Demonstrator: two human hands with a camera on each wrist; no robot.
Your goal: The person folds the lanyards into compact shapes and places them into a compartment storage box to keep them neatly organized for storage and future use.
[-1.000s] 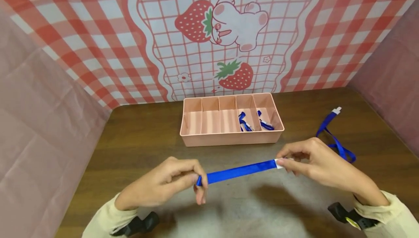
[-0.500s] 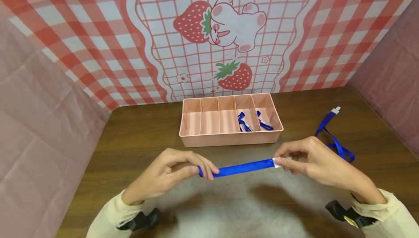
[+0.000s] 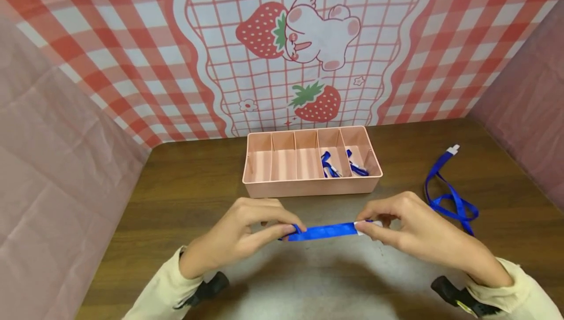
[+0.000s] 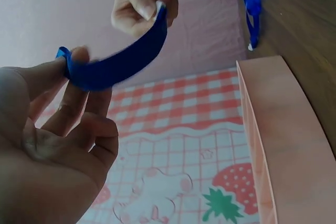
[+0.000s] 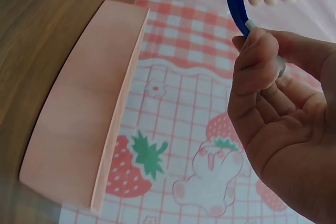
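Note:
A blue lanyard (image 3: pixel 328 232) is stretched between both hands in front of the pink box. My left hand (image 3: pixel 244 229) pinches its folded end between thumb and fingers; in the left wrist view the blue strap (image 4: pixel 123 66) bows between the two hands. My right hand (image 3: pixel 405 224) pinches the white end piece (image 3: pixel 359 227), and part of a metal clip (image 5: pixel 282 66) shows among its fingers in the right wrist view. Behind the hands stands the pink divided box (image 3: pixel 313 188), with folded blue lanyards (image 3: pixel 330 166) in its two rightmost compartments.
Another blue lanyard (image 3: pixel 454 197) lies loosely looped on the wooden table (image 3: pixel 189 163) at the right, its white end (image 3: pixel 453 149) pointing away. A checked strawberry cloth (image 3: pixel 317 41) hangs behind the box. Pink cloth (image 3: pixel 66 188) covers the sides.
My left hand has moved right along the strap toward my right hand, so the stretch between them is shorter. My right hand has shifted slightly left. The box stays put.

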